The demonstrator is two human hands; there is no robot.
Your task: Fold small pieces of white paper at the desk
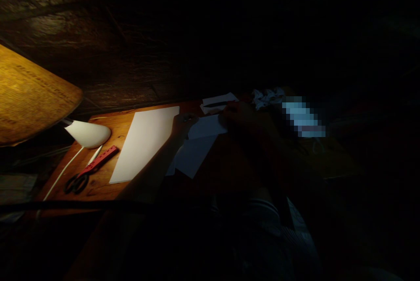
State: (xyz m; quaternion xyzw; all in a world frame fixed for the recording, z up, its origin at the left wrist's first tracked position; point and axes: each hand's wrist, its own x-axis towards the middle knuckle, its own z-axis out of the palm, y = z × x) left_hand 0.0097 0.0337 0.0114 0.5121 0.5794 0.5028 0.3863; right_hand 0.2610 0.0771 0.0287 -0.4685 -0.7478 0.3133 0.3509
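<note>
The scene is very dark. My left hand (183, 122) rests on a folded white paper (197, 147) on the wooden table (124, 121), fingers curled at its top edge. My right hand (236, 114) lies in shadow at the paper's right upper corner, pressed onto it. Whether either hand grips the sheet is too dark to tell.
A large white sheet (144, 143) lies left of my hands. Further left are a red ruler (100, 160), black scissors (76, 182) and a white lamp (88, 133). More paper pieces (218, 101) and a crumpled cloth (267, 96) sit behind; a glowing screen (303, 119) is right.
</note>
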